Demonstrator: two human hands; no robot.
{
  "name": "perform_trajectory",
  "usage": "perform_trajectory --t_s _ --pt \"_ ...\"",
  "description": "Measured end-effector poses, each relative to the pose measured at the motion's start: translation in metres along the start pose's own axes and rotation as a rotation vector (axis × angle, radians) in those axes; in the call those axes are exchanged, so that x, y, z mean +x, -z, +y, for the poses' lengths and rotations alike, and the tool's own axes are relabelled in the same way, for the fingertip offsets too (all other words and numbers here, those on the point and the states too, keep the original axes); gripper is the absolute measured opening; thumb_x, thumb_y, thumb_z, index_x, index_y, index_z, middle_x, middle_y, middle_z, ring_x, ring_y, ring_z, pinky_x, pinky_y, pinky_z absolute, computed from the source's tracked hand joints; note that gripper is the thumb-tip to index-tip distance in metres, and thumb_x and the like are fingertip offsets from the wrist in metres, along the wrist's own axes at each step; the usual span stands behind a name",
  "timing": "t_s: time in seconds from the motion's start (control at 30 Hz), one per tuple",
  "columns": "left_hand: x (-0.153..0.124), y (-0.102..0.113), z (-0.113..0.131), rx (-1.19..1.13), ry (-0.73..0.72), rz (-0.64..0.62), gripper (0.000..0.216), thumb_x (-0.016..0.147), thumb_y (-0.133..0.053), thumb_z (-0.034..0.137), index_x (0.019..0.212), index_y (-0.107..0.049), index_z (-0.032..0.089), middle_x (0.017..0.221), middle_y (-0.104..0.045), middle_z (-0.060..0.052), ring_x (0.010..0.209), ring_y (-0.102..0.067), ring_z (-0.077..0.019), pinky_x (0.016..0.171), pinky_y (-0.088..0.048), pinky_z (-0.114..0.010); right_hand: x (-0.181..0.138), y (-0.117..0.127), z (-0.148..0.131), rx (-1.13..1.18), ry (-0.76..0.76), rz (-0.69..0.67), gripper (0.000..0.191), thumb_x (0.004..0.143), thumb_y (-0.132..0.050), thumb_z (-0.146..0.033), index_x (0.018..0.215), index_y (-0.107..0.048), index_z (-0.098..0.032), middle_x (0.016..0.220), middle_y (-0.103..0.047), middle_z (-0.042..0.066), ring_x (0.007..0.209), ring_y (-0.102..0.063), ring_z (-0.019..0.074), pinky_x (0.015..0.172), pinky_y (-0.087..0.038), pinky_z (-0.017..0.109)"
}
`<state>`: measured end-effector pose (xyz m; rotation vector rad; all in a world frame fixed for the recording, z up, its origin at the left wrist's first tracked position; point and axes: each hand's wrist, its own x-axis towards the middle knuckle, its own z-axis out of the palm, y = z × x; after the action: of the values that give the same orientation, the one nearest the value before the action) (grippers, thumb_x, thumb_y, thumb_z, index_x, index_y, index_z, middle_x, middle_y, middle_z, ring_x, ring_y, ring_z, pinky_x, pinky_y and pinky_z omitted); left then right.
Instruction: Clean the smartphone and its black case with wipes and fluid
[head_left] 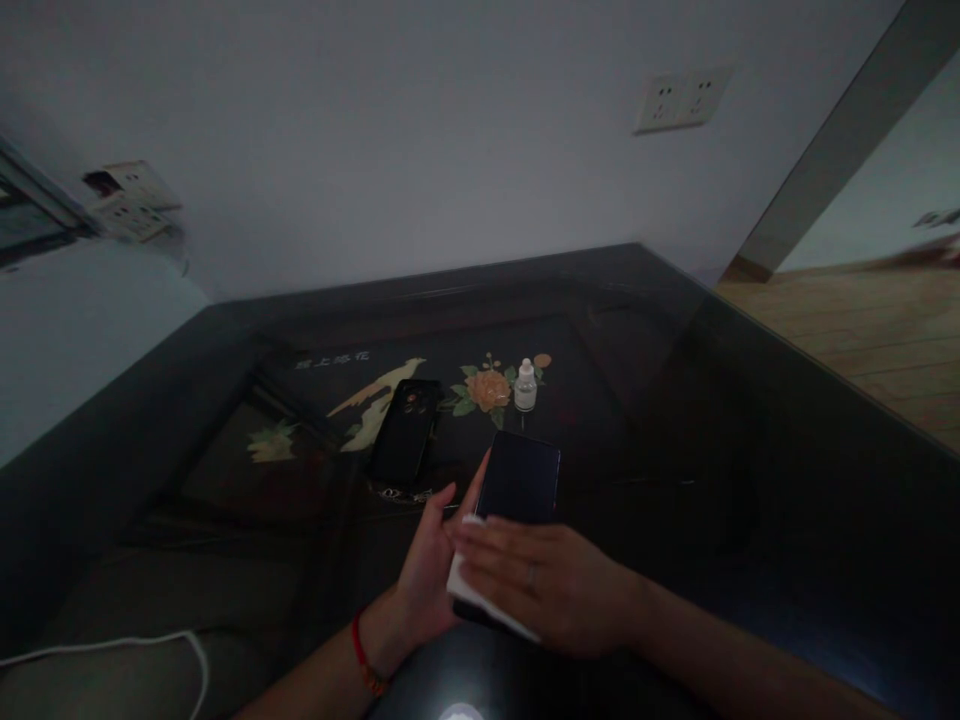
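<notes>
A smartphone with a dark screen is tilted in my left hand, which supports it from beneath and along its left side, thumb raised off the edge. My right hand lies across the lower part of the screen, fingers together, pressing a white cloth flat against the glass. It could be cloth or tissue; most of it is covered by my fingers. On the tabletop to the left lies a black phone case with camera cutouts and a strap. Beyond the phone stands a small clear bottle with a white cap.
The glossy black table has flower and bird decorations. It stands against a white wall with a socket plate. A white cable runs at lower left. Wooden floor shows past the right edge.
</notes>
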<state>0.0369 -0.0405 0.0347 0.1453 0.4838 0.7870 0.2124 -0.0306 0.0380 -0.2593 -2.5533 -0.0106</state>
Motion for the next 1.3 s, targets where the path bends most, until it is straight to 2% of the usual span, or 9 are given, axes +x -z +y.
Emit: perform_trajectory --t_s 0.1,0.3,0.37,0.57,0.83,1.0,1.13,1.2,1.3 --pt "0.002 0.001 0.002 0.0 -0.035 -0.006 0.058 0.09 -0.034 0.047 0.146 -0.024 0.036 0.106 -0.069 -0.004 0.089 -0.065 -0.0209 0.098 -0.035 -0.04 0.005 -0.001 -0.009 0.04 0.126 -0.018 0.032 0.094 -0.041 -0.014 0.118 -0.059 -0.004 0.126 -0.062 0.01 0.128 -0.047 0.0204 0.109 -0.04 0.03" --pt "0.0 -0.008 0.0 -0.015 -0.03 0.011 0.057 0.09 -0.032 0.047 0.145 -0.026 0.035 0.12 -0.064 -0.005 0.102 -0.061 -0.0271 0.098 -0.034 -0.051 -0.01 0.008 0.031 -0.233 -0.334 0.169 0.034 0.094 -0.037 -0.011 0.12 -0.056 -0.001 0.127 -0.059 0.02 0.132 -0.041 0.0245 0.104 -0.045 0.042" --pt "0.0 -0.007 0.0 -0.001 -0.02 0.011 0.057 0.089 -0.033 0.046 0.145 -0.026 0.036 0.123 -0.062 -0.006 0.106 -0.06 -0.0285 0.098 -0.034 -0.052 -0.01 0.006 0.028 -0.228 -0.303 0.165 0.033 0.094 -0.038 -0.01 0.12 -0.057 -0.003 0.127 -0.059 0.017 0.131 -0.043 0.0237 0.105 -0.045 0.04" --pt "0.003 0.001 0.003 0.056 -0.058 -0.015 0.06 0.09 -0.035 0.045 0.147 -0.019 0.036 0.118 -0.064 -0.007 0.098 -0.065 -0.0249 0.098 -0.036 -0.044 0.002 -0.009 -0.011 -0.005 0.128 -0.039 0.031 0.094 -0.044 -0.017 0.118 -0.06 -0.007 0.126 -0.062 0.008 0.128 -0.046 0.0189 0.111 -0.037 0.029" --pt "0.0 -0.007 0.002 0.098 -0.018 -0.047 0.062 0.09 -0.031 0.048 0.147 -0.006 0.041 0.125 -0.059 -0.01 0.106 -0.059 -0.0363 0.087 -0.037 -0.063 -0.013 0.012 0.042 -0.297 -0.374 0.159 0.034 0.092 -0.042 -0.009 0.123 -0.056 -0.005 0.127 -0.059 0.018 0.128 -0.046 0.024 0.104 -0.046 0.042" --pt "0.0 -0.004 0.004 0.086 -0.099 0.056 0.062 0.091 -0.034 0.044 0.148 -0.015 0.033 0.114 -0.066 -0.007 0.095 -0.064 -0.0238 0.096 -0.037 -0.045 -0.004 0.001 0.012 -0.135 -0.118 0.051 0.031 0.091 -0.048 -0.013 0.119 -0.059 -0.005 0.124 -0.062 0.015 0.125 -0.05 0.0228 0.103 -0.047 0.037" --pt "0.002 -0.001 0.008 0.127 -0.123 0.042 0.063 0.09 -0.033 0.046 0.149 -0.014 0.031 0.123 -0.062 -0.008 0.099 -0.064 -0.0255 0.099 -0.035 -0.043 0.003 -0.006 -0.012 -0.002 0.123 -0.029 0.028 0.093 -0.047 -0.018 0.115 -0.061 -0.008 0.123 -0.064 0.008 0.123 -0.052 0.017 0.107 -0.041 0.029" --pt "0.002 -0.002 0.008 0.131 -0.13 0.049 0.064 0.091 -0.032 0.046 0.149 -0.011 0.031 0.124 -0.062 -0.009 0.099 -0.065 -0.026 0.099 -0.036 -0.044 0.001 -0.002 -0.005 -0.022 0.094 0.006 0.029 0.093 -0.045 -0.017 0.115 -0.062 -0.007 0.122 -0.064 0.009 0.123 -0.052 0.0181 0.107 -0.043 0.03" --pt "0.0 -0.004 0.007 0.126 -0.112 0.037 0.064 0.092 -0.032 0.045 0.148 -0.004 0.035 0.124 -0.062 -0.009 0.1 -0.064 -0.0275 0.095 -0.038 -0.05 -0.007 0.01 0.022 -0.157 -0.153 0.126 0.033 0.093 -0.043 -0.018 0.118 -0.059 -0.004 0.123 -0.062 0.016 0.126 -0.049 0.0226 0.104 -0.046 0.038"
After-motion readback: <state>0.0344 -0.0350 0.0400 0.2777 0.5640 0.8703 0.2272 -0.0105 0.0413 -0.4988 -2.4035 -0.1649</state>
